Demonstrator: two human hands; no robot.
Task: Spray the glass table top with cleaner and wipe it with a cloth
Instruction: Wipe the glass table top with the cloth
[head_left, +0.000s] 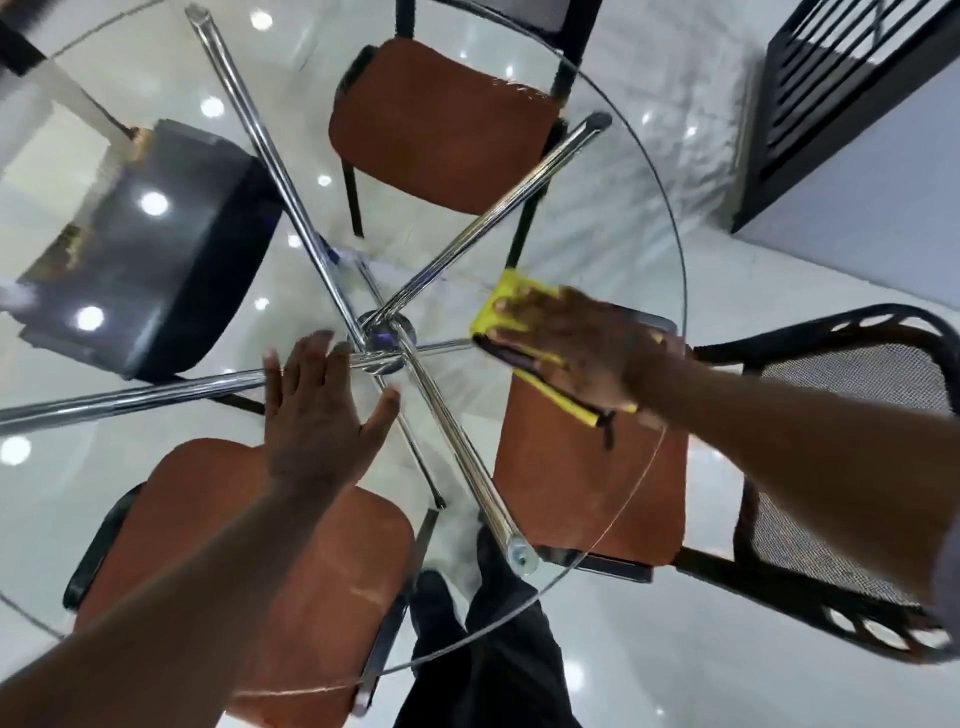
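the round glass counter (679, 244) is seen from above, with its crossed chrome legs (291, 171) meeting at a hub (382, 338) beneath the pane. the right hand (582, 353) lies flat on a folded yellow cloth (498, 299), fingers straight and spread, pressing it onto the glass on the right side of the top, just right of the hub and near the rim. a dark strap or loop hangs from the cloth's near corner. the left hand (317, 410) is open, fingers straight and together, thumb out, holding nothing; it sits over the glass just left of the hub, and whether the palm touches the pane cannot be told. through the glass show three brown chair seats (447, 130) and a black seat (156, 249). a black mesh chair back (857, 415) stands to the right, on the glossy white floor (675, 649).
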